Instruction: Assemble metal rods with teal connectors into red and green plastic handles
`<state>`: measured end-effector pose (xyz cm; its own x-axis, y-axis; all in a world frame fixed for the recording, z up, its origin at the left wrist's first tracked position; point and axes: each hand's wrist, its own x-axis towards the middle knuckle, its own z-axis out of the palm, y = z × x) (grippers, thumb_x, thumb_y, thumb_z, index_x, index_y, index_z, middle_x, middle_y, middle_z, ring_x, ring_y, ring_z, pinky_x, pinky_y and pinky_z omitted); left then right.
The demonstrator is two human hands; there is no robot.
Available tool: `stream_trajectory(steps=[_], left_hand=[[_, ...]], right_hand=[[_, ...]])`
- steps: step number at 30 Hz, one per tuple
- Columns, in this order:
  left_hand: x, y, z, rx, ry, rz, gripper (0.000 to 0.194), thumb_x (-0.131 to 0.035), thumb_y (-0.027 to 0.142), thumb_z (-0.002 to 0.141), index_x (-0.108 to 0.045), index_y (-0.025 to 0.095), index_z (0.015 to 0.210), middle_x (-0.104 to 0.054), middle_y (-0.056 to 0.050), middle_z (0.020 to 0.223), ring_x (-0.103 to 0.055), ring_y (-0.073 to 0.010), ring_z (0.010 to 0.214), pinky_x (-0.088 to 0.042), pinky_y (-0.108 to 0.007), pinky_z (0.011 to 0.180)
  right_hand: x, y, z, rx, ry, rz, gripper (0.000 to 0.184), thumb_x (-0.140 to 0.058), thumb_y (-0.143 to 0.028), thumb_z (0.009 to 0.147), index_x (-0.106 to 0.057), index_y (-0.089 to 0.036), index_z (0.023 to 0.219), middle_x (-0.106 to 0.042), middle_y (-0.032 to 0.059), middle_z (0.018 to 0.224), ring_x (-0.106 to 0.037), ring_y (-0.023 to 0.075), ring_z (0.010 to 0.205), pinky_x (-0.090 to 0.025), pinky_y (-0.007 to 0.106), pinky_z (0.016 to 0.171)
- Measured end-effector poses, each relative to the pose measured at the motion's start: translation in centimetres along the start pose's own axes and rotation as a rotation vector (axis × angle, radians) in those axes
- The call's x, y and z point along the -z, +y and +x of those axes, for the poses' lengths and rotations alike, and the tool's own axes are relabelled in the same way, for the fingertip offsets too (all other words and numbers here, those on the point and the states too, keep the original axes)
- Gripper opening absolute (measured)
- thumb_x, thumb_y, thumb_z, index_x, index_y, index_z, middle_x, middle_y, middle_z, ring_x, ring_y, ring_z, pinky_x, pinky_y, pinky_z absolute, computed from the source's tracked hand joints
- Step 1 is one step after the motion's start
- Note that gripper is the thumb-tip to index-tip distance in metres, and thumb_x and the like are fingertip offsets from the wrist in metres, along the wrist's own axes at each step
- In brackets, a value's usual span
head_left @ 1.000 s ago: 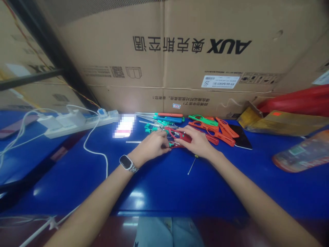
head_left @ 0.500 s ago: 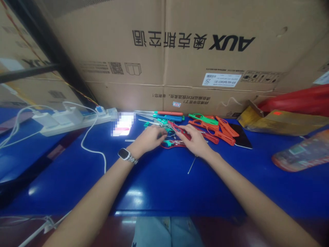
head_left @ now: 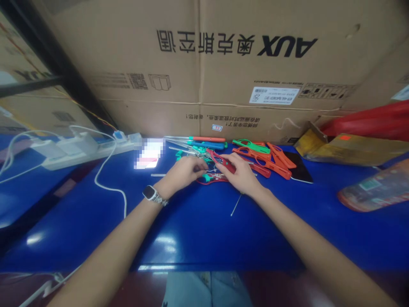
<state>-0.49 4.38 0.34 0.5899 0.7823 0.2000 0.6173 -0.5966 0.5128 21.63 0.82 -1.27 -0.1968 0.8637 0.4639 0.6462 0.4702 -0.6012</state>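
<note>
Both my hands meet over a pile of coloured plastic lighter parts on a blue table [head_left: 204, 230]. My right hand [head_left: 241, 175] grips a red lighter shell [head_left: 220, 161] with its fingers closed round it. My left hand [head_left: 183, 171], with a watch on its wrist, pinches small parts at the shell's left end; what it pinches is too small to name. Teal pieces [head_left: 188, 151] and thin metal tubes lie just behind my left hand. A thin metal rod [head_left: 235, 207] lies on the table under my right wrist.
Orange and green lighter shells [head_left: 265, 154] lie to the right, partly on a dark tablet [head_left: 298, 168]. A lit phone [head_left: 148, 152] and a white power strip [head_left: 79, 147] with cables sit at the left. Cardboard boxes [head_left: 204, 64] wall the back. Plastic packets [head_left: 372, 189] lie at the right.
The view has shifted slightly. My hands stay together on the red shell, which is tilted a little more upward than a second ago.
</note>
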Motion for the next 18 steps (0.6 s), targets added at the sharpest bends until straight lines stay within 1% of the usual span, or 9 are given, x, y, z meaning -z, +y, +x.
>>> stream_trajectory(steps=[4, 7, 9, 11, 13, 18], left_hand=[[0.2, 0.8, -0.8, -0.070, -0.018, 0.150, 0.022, -0.055, 0.022, 0.090, -0.075, 0.022, 0.099, -0.071, -0.005, 0.096, -0.064, -0.0200, 0.087, -0.047, -0.031, 0.074], [0.4, 1.7, -1.4, -0.084, -0.049, 0.223, 0.027, -0.052, 0.026, 0.091, -0.074, 0.021, 0.106, -0.069, -0.008, 0.100, -0.064, -0.0225, 0.089, -0.048, -0.034, 0.075], [0.5, 2.1, -1.6, -0.100, -0.064, 0.253, 0.029, -0.056, 0.035, 0.091, -0.074, 0.020, 0.108, -0.068, -0.009, 0.100, -0.063, -0.0248, 0.092, -0.048, -0.037, 0.078], [0.6, 2.4, -1.8, -0.112, -0.071, 0.280, 0.037, -0.063, 0.047, 0.086, -0.074, 0.020, 0.109, -0.067, -0.009, 0.101, -0.062, -0.0266, 0.093, -0.048, -0.038, 0.079], [0.6, 2.4, -1.8, -0.115, -0.071, 0.298, 0.043, -0.070, 0.052, 0.081, -0.074, 0.020, 0.109, -0.067, -0.009, 0.102, -0.062, -0.0267, 0.093, -0.048, -0.038, 0.080], [0.4, 2.0, -1.5, -0.129, -0.091, 0.275, 0.028, -0.069, 0.039, 0.085, -0.073, 0.021, 0.107, -0.067, -0.009, 0.103, -0.062, -0.0258, 0.095, -0.048, -0.036, 0.079]], right_hand=[[-0.1, 0.1, 0.0, 0.013, 0.010, -0.002, 0.033, -0.058, -0.043, 0.094, -0.065, -0.021, 0.118, -0.064, 0.0063, 0.104, -0.064, 0.0220, 0.097, -0.050, 0.037, 0.089], [-0.1, 0.2, -0.1, 0.016, 0.011, -0.007, 0.033, -0.058, -0.043, 0.094, -0.065, -0.022, 0.118, -0.064, 0.0061, 0.102, -0.064, 0.0221, 0.097, -0.050, 0.038, 0.089], [-0.1, 0.2, -0.1, 0.015, 0.011, -0.009, 0.034, -0.059, -0.043, 0.094, -0.065, -0.022, 0.119, -0.064, 0.0061, 0.103, -0.064, 0.0222, 0.098, -0.050, 0.038, 0.090], [-0.1, 0.2, -0.1, 0.018, 0.008, -0.010, 0.034, -0.059, -0.043, 0.094, -0.065, -0.022, 0.119, -0.064, 0.0062, 0.105, -0.064, 0.0222, 0.099, -0.049, 0.038, 0.091], [-0.1, 0.1, -0.1, 0.023, 0.001, -0.014, 0.033, -0.059, -0.042, 0.094, -0.065, -0.021, 0.119, -0.064, 0.0063, 0.105, -0.064, 0.0220, 0.100, -0.049, 0.038, 0.092], [0.1, -0.1, -0.1, 0.044, -0.025, -0.024, 0.034, -0.060, -0.039, 0.093, -0.064, -0.020, 0.121, -0.064, 0.0070, 0.106, -0.064, 0.0220, 0.100, -0.049, 0.038, 0.093]])
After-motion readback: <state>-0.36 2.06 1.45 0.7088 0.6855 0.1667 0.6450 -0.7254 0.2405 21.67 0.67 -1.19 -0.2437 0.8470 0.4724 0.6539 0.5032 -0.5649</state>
